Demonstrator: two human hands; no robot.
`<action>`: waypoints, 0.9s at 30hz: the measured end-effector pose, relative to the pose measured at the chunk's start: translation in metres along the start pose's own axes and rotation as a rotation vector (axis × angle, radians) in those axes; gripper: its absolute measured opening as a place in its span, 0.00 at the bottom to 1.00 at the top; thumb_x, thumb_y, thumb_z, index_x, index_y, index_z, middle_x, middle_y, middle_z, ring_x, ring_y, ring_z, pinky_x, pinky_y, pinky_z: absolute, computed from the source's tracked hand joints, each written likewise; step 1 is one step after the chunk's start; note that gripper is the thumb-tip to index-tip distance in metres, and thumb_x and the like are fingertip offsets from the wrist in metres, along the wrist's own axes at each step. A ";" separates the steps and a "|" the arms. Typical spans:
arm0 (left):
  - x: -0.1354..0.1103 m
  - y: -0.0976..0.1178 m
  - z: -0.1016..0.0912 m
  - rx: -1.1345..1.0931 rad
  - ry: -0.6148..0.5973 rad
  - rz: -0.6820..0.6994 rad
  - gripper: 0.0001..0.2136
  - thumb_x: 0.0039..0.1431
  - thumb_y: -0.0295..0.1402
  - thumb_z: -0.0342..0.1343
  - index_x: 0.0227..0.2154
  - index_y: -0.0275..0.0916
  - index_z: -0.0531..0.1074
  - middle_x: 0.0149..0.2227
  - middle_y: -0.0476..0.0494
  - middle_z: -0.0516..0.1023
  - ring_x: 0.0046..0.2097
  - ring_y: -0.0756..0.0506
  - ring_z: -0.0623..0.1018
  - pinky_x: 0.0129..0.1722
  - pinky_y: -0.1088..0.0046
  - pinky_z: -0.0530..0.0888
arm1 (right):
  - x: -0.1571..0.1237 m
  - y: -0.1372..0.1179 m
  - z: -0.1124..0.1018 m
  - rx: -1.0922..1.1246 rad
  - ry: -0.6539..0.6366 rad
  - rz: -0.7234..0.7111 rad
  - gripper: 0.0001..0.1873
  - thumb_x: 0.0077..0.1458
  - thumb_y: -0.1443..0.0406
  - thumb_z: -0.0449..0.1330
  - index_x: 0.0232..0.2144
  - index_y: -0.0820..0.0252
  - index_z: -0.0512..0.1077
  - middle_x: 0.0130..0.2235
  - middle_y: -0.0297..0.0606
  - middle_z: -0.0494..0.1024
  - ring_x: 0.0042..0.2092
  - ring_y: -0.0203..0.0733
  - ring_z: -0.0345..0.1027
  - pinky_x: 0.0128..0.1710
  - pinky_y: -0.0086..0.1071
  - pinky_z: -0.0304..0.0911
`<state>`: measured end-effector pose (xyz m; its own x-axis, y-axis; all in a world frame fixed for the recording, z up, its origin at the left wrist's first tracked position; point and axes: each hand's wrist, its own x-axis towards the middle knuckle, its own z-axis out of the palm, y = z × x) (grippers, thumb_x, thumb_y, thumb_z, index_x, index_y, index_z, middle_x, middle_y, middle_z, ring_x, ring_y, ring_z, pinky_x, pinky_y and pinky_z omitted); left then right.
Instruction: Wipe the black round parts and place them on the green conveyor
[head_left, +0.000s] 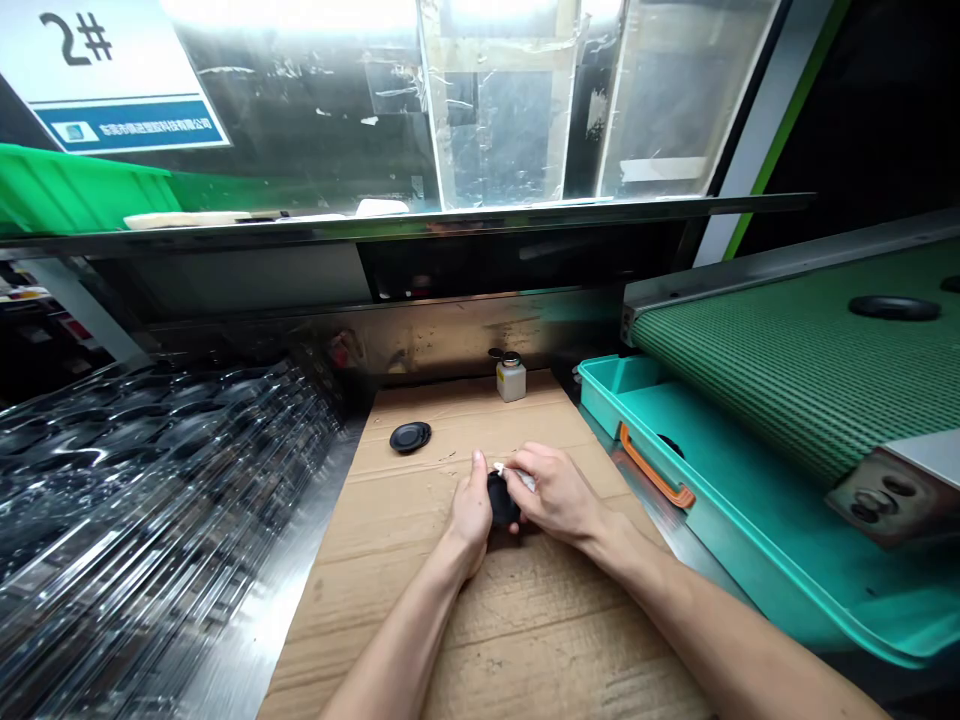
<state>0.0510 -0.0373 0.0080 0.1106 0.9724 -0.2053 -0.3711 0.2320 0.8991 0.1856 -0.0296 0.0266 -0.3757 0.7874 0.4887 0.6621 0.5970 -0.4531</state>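
Between my hands, just above the cardboard sheet (405, 520), is a round black part (501, 500). My left hand (471, 508) grips it at its left edge, thumb pointing up. My right hand (555, 490) pinches a small white cloth (525, 480) against the part's upper right face. Another round black part (410, 437) lies on the cardboard to the upper left, seemingly with one more beneath it. A small whitish bottle (511, 378) with a metal top stands at the cardboard's back edge.
Stacked clear plastic trays (150, 480) fill the left side. At right, a teal bin (750, 500) with an orange handle (652, 470) sits under a green conveyor belt (795, 340) carrying black round parts (894, 308). Above the back runs a metal shelf (450, 228) with a green bin (82, 190).
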 end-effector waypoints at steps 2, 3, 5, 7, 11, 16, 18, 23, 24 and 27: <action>0.001 0.003 -0.003 -0.063 0.015 -0.029 0.25 0.58 0.53 0.49 0.28 0.32 0.73 0.18 0.45 0.73 0.18 0.50 0.71 0.15 0.78 0.65 | 0.000 -0.002 0.000 0.036 0.023 -0.009 0.09 0.59 0.65 0.52 0.34 0.58 0.72 0.32 0.37 0.71 0.33 0.35 0.65 0.35 0.27 0.58; 0.002 0.005 -0.005 -0.111 -0.010 -0.056 0.24 0.59 0.52 0.48 0.29 0.32 0.73 0.19 0.43 0.74 0.19 0.50 0.72 0.16 0.78 0.66 | 0.000 -0.004 0.000 0.060 0.044 0.000 0.10 0.60 0.64 0.51 0.35 0.58 0.73 0.33 0.37 0.72 0.33 0.35 0.65 0.35 0.28 0.59; 0.004 0.010 -0.010 -0.217 -0.094 -0.118 0.24 0.61 0.50 0.45 0.31 0.31 0.73 0.23 0.40 0.76 0.22 0.49 0.74 0.17 0.77 0.67 | 0.001 -0.005 -0.002 0.115 0.114 0.047 0.11 0.60 0.62 0.51 0.36 0.58 0.73 0.34 0.38 0.73 0.34 0.36 0.66 0.36 0.28 0.60; 0.005 0.013 -0.013 -0.286 -0.162 -0.157 0.25 0.63 0.49 0.42 0.32 0.30 0.73 0.25 0.38 0.76 0.23 0.48 0.75 0.18 0.77 0.68 | 0.001 -0.006 -0.003 0.172 0.188 0.108 0.12 0.61 0.61 0.51 0.36 0.58 0.73 0.34 0.39 0.74 0.35 0.37 0.67 0.36 0.29 0.61; 0.006 0.008 -0.009 -0.281 -0.045 -0.116 0.24 0.61 0.50 0.44 0.26 0.33 0.70 0.21 0.44 0.73 0.22 0.49 0.72 0.19 0.76 0.68 | -0.001 -0.011 0.004 0.198 0.133 0.121 0.11 0.59 0.61 0.53 0.37 0.56 0.74 0.35 0.38 0.74 0.35 0.38 0.68 0.36 0.29 0.62; 0.005 0.000 -0.003 -0.232 0.174 -0.016 0.18 0.57 0.47 0.53 0.25 0.35 0.69 0.23 0.47 0.74 0.26 0.49 0.74 0.25 0.77 0.69 | -0.003 -0.024 0.013 0.175 0.091 0.099 0.10 0.59 0.64 0.53 0.35 0.56 0.75 0.33 0.37 0.73 0.35 0.37 0.66 0.36 0.29 0.60; 0.005 -0.001 -0.004 -0.231 0.176 0.003 0.19 0.56 0.48 0.53 0.26 0.34 0.70 0.24 0.46 0.75 0.27 0.49 0.74 0.26 0.76 0.69 | -0.003 -0.025 0.009 0.213 -0.003 0.009 0.09 0.58 0.65 0.54 0.33 0.56 0.74 0.32 0.36 0.73 0.35 0.36 0.66 0.36 0.28 0.59; 0.008 -0.003 -0.005 -0.154 0.114 -0.024 0.21 0.54 0.51 0.53 0.27 0.34 0.71 0.22 0.48 0.73 0.22 0.50 0.71 0.22 0.76 0.67 | -0.001 -0.012 -0.002 0.040 -0.055 0.064 0.09 0.57 0.67 0.53 0.30 0.57 0.74 0.30 0.36 0.71 0.33 0.36 0.65 0.35 0.28 0.58; 0.008 -0.004 -0.005 -0.142 0.123 -0.013 0.20 0.54 0.51 0.54 0.26 0.34 0.71 0.22 0.48 0.73 0.22 0.51 0.71 0.23 0.76 0.67 | -0.001 -0.010 -0.001 0.019 -0.027 0.077 0.09 0.57 0.67 0.53 0.31 0.58 0.73 0.31 0.37 0.72 0.33 0.36 0.65 0.35 0.28 0.58; 0.008 -0.004 -0.003 -0.159 0.176 0.044 0.19 0.51 0.49 0.58 0.24 0.34 0.70 0.23 0.48 0.75 0.25 0.50 0.73 0.26 0.75 0.70 | 0.000 -0.007 0.000 0.081 -0.091 -0.066 0.06 0.55 0.68 0.54 0.32 0.57 0.72 0.33 0.35 0.72 0.34 0.35 0.65 0.36 0.27 0.58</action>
<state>0.0503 -0.0302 0.0012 -0.0655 0.9675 -0.2442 -0.5144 0.1769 0.8391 0.1809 -0.0343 0.0300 -0.4762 0.7547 0.4513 0.5810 0.6553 -0.4828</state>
